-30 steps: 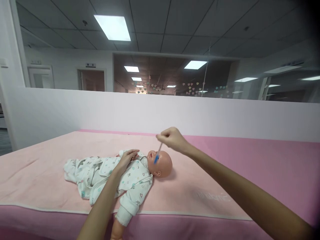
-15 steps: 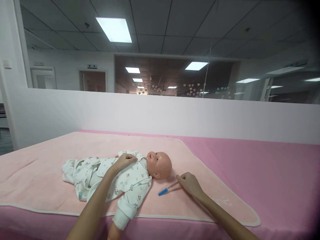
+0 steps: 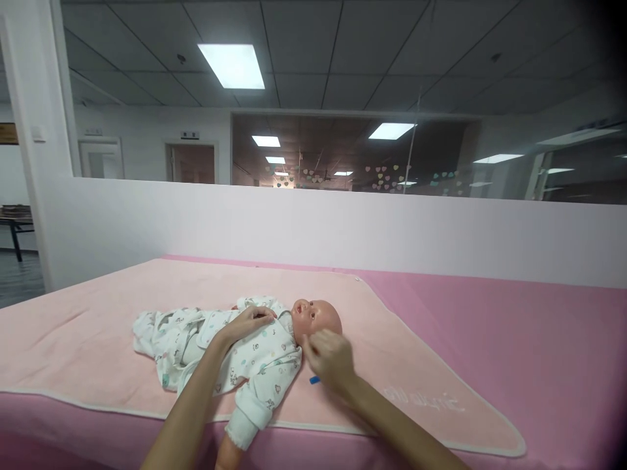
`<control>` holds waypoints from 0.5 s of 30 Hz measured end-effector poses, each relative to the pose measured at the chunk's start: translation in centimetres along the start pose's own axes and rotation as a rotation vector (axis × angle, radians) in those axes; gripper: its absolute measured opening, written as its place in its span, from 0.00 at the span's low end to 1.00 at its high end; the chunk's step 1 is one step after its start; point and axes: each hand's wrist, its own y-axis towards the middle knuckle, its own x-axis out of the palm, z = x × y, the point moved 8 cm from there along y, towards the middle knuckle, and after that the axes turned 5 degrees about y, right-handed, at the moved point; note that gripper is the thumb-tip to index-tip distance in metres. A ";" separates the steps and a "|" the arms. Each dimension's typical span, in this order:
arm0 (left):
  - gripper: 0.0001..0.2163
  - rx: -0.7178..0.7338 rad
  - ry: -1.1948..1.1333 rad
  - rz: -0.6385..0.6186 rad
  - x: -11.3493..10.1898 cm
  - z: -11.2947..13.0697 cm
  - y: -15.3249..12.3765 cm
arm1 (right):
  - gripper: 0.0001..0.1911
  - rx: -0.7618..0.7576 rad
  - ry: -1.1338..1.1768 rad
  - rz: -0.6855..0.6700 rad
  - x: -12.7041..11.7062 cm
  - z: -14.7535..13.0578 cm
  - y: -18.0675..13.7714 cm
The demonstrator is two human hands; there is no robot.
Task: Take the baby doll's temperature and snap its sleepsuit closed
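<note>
- Lettering: the peach blanket (image 3: 401,349) carries pale lettering (image 3: 424,399) near its right-hand corner, too blurred to read; a small sign (image 3: 190,136) stands above a far doorway (image 3: 193,163) (its characters are likewise too small to make out)
- Surroundings: the blanket lies on a pink mattress cover (image 3: 529,352); a white partition (image 3: 353,232) runs along the far side, with glass above it and heart-shaped decorations (image 3: 385,177) visible beyond; a dark-legged table (image 3: 17,225) stands at far left
- Obstruction: the right hand (image 3: 329,359) covers part of the doll's head and neck side from view; a small blue piece (image 3: 314,380) lies on the blanket just beside this hand, the remainder of it hidden
- Orientation: the doll (image 3: 267,356), in a white printed suit, lies on its back on the blanket, long axis running left to right, head right, feet left, face upward; its near arm extends toward the camera, over the near blanket edge
- Left hand (image 3: 251,322): rests on the doll's chest, fingers loosely bent
- Right hand: fingers curled inward beside the doll's cheek; whether anything is pinched between them cannot be told
</note>
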 end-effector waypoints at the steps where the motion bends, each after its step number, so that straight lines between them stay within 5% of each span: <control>1: 0.12 0.018 -0.010 -0.001 0.1 0.2 -0.1 | 0.19 -0.098 0.041 0.024 0.6 -2.1 0.8; 6: 0.08 0.054 -0.046 -0.016 0.3 0.1 -0.3 | 0.07 -0.091 0.276 0.158 3.8 -6.6 5.2; 15: 0.10 0.085 -0.009 -0.050 0.6 0.7 -0.7 | 0.16 -0.049 0.543 0.204 5.5 -5.1 4.4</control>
